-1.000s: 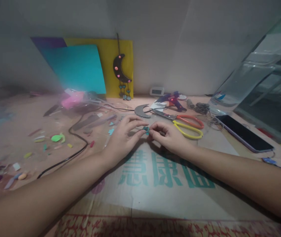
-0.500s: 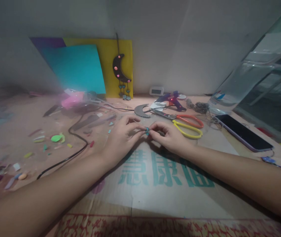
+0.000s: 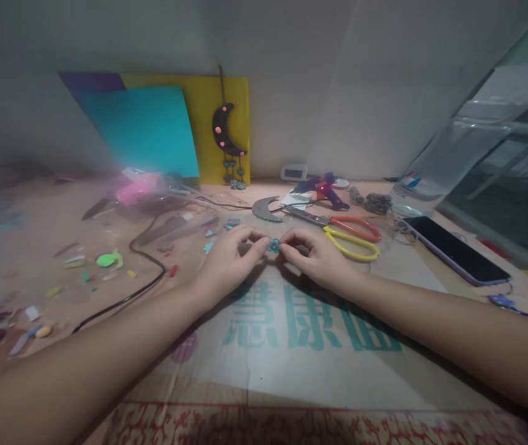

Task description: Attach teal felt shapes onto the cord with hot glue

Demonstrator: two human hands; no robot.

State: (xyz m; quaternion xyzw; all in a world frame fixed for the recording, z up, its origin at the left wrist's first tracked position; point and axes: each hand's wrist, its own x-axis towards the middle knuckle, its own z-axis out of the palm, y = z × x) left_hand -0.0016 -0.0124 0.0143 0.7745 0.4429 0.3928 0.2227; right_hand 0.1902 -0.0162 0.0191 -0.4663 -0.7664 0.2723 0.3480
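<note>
A small teal flower-shaped piece (image 3: 274, 245) hangs between my fingertips above the table. My left hand (image 3: 236, 259) is closed, pinching its left side with thumb and forefinger. On the opposite side, the thumb and forefinger of my right hand (image 3: 313, 253) pinch its edge. Small teal pieces (image 3: 233, 223) lie just behind my left hand. Beyond the fingers rests a grey crescent (image 3: 264, 210). Scissors (image 3: 352, 240) with one orange and one yellow handle lie past my right hand.
A dark moon hanging (image 3: 221, 131) is in front of a yellow sheet (image 3: 190, 96) by the wall. A glue gun (image 3: 323, 189), grey yarn (image 3: 379, 203) and a phone (image 3: 456, 250) lie to the right. Coloured scraps (image 3: 106, 260) and a black cord (image 3: 158, 269) spread leftward.
My left fingers have shifted slightly left and changed their hold, so more of the teal piece shows. Teal pieces behind my left hand have come into clearer view.
</note>
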